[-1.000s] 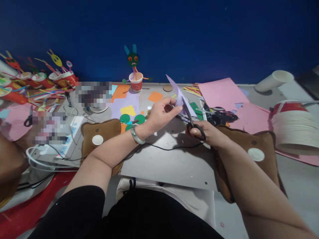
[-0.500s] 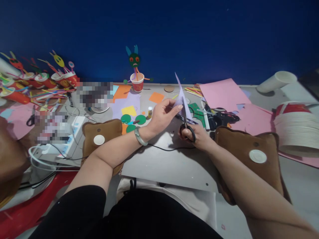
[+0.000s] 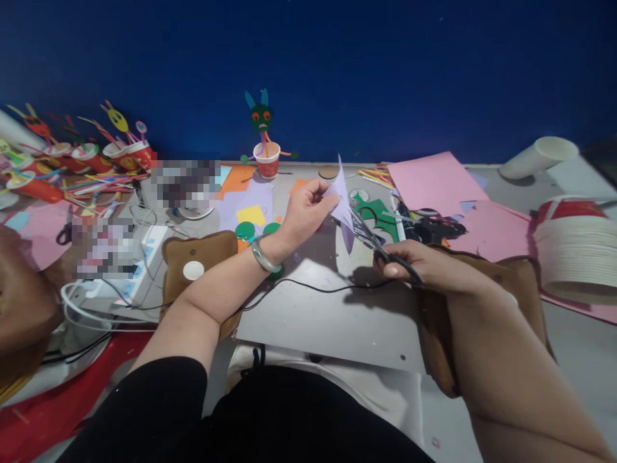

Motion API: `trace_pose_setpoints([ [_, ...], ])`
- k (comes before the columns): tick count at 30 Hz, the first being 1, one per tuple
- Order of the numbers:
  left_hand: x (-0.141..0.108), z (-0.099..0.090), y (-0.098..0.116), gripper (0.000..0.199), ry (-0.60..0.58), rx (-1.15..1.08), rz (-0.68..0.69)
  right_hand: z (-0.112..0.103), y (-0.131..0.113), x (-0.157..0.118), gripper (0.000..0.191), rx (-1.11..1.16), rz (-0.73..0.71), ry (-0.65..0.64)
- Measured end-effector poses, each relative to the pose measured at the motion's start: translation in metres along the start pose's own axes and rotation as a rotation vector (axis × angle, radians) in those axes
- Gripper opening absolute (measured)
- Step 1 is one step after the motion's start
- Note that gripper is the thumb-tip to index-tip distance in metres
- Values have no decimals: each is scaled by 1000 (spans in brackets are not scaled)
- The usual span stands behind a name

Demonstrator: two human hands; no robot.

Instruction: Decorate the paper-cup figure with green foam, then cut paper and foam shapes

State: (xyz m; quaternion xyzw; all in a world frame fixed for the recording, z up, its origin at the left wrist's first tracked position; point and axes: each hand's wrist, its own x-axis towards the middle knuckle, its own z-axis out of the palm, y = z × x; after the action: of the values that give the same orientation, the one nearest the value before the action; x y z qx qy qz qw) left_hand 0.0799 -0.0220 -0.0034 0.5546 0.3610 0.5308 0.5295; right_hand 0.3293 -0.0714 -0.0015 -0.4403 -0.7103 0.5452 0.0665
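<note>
Pinched between the thumb and fingers of my left hand (image 3: 308,212) is a purple paper piece (image 3: 343,209), held upright above the grey table (image 3: 308,315). My right hand (image 3: 409,263) is closed round the handles of black scissors (image 3: 378,247). Their blades point up and left, with the tips at the paper's right edge; whether they touch it I cannot tell. Behind the blades lies a cut green sheet (image 3: 373,209). Green paper circles (image 3: 245,231) lie left of my left wrist, partly covered by it.
A red cup (image 3: 267,161) with a green-headed figure stands at the back. Brown cushions (image 3: 214,251) lie under both forearms. Pink sheets (image 3: 434,180), a glue gun (image 3: 436,230) and stacked cups (image 3: 576,257) are at right. A black cable (image 3: 318,286) crosses the table.
My right hand has moved right and slightly down with the scissors, which now tilt further left. My left hand has shifted slightly left, and the purple paper has turned and hangs lower.
</note>
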Motion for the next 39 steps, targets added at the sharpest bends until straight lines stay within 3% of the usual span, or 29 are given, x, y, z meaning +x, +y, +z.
trace_pose_setpoints([
  [4,1,0,-3,23,-83,15,-14,-2,-1,-2,81,-12,-8,83],
  [8,0,0,-6,26,-141,-4,4,1,3,4,78,-5,-10,62],
  [20,-1,1,-6,25,-98,-17,-10,3,1,6,76,78,-74,-34],
  [29,-2,2,-3,23,-78,-11,20,6,3,9,77,65,-106,-20],
  [39,-7,5,-4,16,-87,-39,-52,16,0,12,76,139,-178,16],
])
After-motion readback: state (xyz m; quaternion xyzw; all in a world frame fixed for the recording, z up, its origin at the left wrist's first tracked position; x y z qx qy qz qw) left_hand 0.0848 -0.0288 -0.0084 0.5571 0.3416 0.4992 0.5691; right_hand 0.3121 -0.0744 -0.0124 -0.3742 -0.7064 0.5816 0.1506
